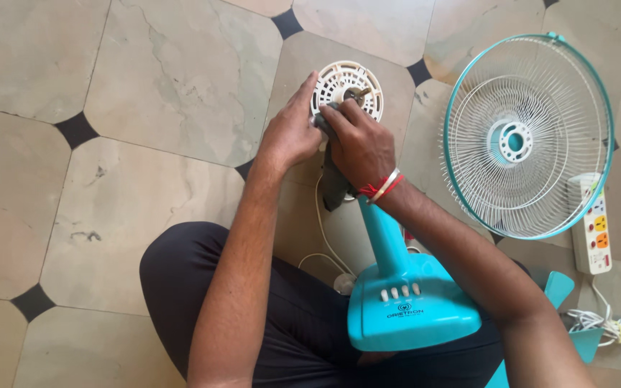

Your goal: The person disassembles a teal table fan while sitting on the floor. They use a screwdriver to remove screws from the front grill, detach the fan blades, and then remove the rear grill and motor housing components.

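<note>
From the head camera, the turquoise plastic table fan (pixel 404 287) lies across the person's lap, its grey motor housing (pixel 336 179) stripped of blades. The left hand (pixel 289 133) grips the housing beside the white round slotted motor plate (pixel 346 86); the right hand (pixel 357 144) pinches the metal shaft (pixel 357 93). The white wire guard with turquoise rim (pixel 526 136) lies apart, already off, near a white power strip (pixel 591 226), on beige marble floor tiles (pixel 167 79).
</note>
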